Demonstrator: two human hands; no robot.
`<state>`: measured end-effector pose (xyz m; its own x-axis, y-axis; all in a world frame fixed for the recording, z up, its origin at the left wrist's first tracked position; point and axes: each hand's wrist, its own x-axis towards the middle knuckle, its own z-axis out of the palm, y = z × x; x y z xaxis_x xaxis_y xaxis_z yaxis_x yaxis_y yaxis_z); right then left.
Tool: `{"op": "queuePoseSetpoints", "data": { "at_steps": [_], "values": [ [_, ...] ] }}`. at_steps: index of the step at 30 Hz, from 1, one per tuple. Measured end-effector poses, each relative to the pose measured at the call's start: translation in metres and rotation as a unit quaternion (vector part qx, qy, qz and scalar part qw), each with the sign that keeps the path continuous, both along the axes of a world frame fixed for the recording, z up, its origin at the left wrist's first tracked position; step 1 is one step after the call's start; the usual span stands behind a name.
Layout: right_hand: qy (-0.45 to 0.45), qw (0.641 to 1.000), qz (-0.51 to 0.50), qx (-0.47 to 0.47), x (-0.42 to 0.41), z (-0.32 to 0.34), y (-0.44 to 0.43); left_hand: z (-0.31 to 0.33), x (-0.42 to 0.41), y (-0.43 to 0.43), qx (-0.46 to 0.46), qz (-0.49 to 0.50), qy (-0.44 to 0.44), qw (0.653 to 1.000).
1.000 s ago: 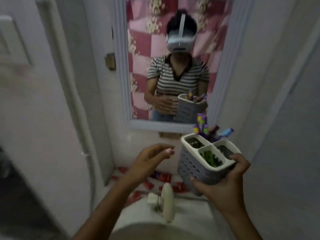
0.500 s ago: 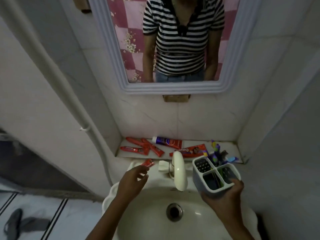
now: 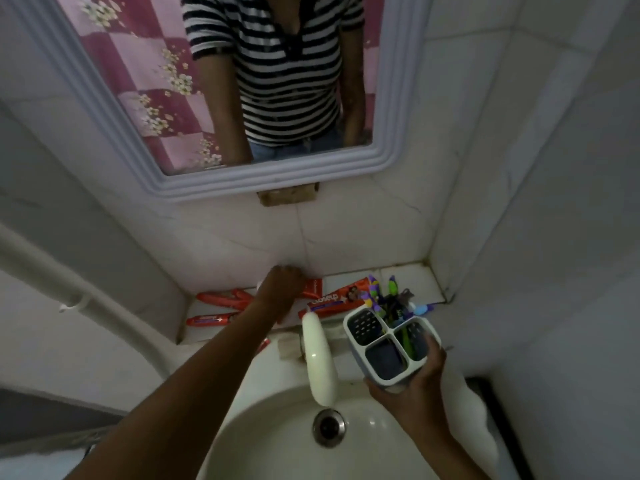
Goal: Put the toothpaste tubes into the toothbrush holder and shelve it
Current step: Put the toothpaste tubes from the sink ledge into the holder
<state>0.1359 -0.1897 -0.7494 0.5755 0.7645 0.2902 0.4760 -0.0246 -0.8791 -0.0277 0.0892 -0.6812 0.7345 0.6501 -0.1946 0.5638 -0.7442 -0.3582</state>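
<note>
In the head view, my right hand (image 3: 415,382) grips a white toothbrush holder (image 3: 391,344) with three compartments, held over the right side of the sink. Several toothbrushes (image 3: 384,299) stick out of its far compartment. My left hand (image 3: 280,287) reaches to the tiled ledge (image 3: 408,275) behind the sink and is closed over a toothpaste tube (image 3: 313,287) lying against the wall; only the tube's ends show. More red toothpaste tubes (image 3: 225,297) lie on the ledge to the left, and a longer one (image 3: 329,301) lies just in front of my hand.
A white tap (image 3: 318,362) juts over the sink basin (image 3: 277,445), between my two arms. A framed mirror (image 3: 263,181) hangs above the ledge. A white pipe (image 3: 86,303) runs down the left wall. The right wall stands close beside the holder.
My view has tipped down from the mirror to the sink. My left hand went forward from the sink rim to the ledge and closed over a tube. The holder stays in my right hand.
</note>
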Motion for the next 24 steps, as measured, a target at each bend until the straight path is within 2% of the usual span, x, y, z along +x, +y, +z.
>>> {"op": "queuePoseSetpoints", "data": {
  "at_steps": [4,7,9,12,14,17,20,22,24],
  "values": [
    [-0.007,1.0,-0.014,-0.004,-0.002,-0.005,0.004,-0.001,0.017,0.008,-0.002,-0.037,0.069,0.997],
    [0.001,1.0,-0.023,-0.005,-0.004,-0.007,0.006,0.014,0.028,0.0,0.009,-0.037,0.071,0.997],
    [0.002,1.0,-0.023,-0.001,-0.004,-0.008,0.005,0.019,0.032,-0.004,-0.01,-0.035,0.02,0.999],
    [0.013,1.0,-0.025,0.002,-0.004,-0.007,0.006,0.028,0.024,-0.003,-0.036,-0.024,-0.151,0.988],
    [0.017,1.0,-0.026,0.002,-0.003,-0.005,0.006,0.041,0.019,-0.002,-0.046,0.025,-0.231,0.972],
    [0.026,0.999,-0.022,0.013,-0.006,0.004,0.006,0.085,0.008,-0.016,-0.1,0.114,-0.357,0.922],
    [0.023,0.999,-0.016,0.023,-0.007,0.007,0.006,0.139,0.002,-0.052,-0.186,0.118,-0.528,0.82],
    [0.014,1.0,-0.018,0.022,-0.008,0.007,0.007,0.158,0.006,-0.074,-0.295,0.121,-0.574,0.754],
    [0.011,0.999,-0.021,0.026,-0.009,0.009,0.007,0.162,0.015,-0.089,-0.381,0.122,-0.55,0.733]
  ]
}}
